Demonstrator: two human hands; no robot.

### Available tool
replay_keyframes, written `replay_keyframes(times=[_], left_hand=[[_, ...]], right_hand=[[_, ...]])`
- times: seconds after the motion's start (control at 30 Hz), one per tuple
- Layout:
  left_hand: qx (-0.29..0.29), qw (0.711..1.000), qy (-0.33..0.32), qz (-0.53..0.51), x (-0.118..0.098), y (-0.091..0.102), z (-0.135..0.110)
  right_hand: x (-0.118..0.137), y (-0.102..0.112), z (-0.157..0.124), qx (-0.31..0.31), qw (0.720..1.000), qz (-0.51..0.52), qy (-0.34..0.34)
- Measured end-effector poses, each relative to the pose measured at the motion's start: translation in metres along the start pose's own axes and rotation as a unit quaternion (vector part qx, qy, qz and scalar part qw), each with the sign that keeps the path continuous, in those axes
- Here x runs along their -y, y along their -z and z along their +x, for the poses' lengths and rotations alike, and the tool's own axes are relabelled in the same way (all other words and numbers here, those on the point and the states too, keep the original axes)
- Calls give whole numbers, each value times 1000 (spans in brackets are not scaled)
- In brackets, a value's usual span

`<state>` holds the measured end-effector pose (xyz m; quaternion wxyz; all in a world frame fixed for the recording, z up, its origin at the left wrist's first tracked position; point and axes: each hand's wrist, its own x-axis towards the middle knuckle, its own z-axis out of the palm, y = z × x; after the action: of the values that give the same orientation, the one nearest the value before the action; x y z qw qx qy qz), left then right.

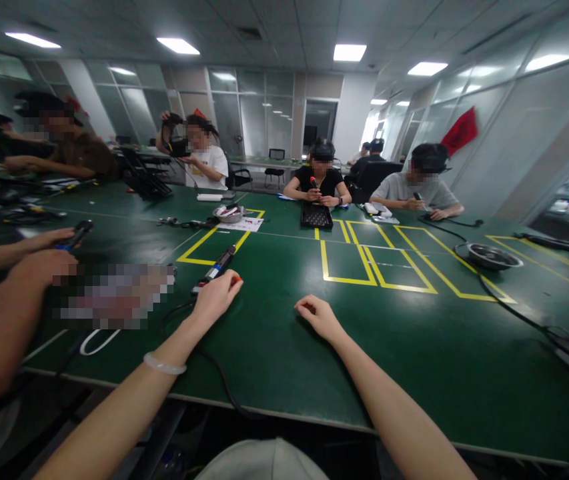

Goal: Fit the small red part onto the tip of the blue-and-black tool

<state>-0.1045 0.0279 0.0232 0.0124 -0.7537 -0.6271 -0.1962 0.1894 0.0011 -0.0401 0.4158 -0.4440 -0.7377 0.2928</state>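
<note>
My left hand (217, 293), with a pale bangle (164, 364) on its wrist, rests over the green table, fingers curled in. Orange-red spots show at its fingertips; whether they are nails or a small thing I cannot tell. Just beyond and beside it lies a dark, pen-shaped power tool (219, 265) with a blue band, its cable running back under my forearm. Whether my hand touches the tool is unclear. My right hand (320, 317) lies on the table apart from it, fingers bent together, with nothing visible in them.
At the left, a co-worker's hands (47, 263) hold a dark tool beside a blurred-out item (119, 293). Across the table (274, 347), several people sit working, one at a black tray (316, 217). A metal bowl (494, 256) and cables lie right, near yellow tape outlines (349, 281).
</note>
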Motion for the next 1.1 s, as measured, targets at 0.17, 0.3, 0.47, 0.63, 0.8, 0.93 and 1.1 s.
replay_keyframes(times=[0.17,0.3,0.47,0.63,0.8,0.93,1.1], left_hand=[[105,957,-146,-227,-61,-15,-5],[171,926,-164,-295,-94,-27,-11],[189,920,-180,-292,-99,-34,-12],[230,899,-214,-304,-93,-29,-14],[255,884,-282,-271,-86,-13,-16],[180,925,-273,-195,-54,-2,-6],[62,995,-77,24,20,2,12]], right_hand=[[0,2,2,26,989,135,-54],[7,5,2,67,970,220,-73],[10,6,1,116,951,274,-87],[9,9,0,147,939,297,-95],[12,13,-1,168,934,303,-91],[13,13,0,141,934,311,-103],[11,10,1,115,935,319,-104]])
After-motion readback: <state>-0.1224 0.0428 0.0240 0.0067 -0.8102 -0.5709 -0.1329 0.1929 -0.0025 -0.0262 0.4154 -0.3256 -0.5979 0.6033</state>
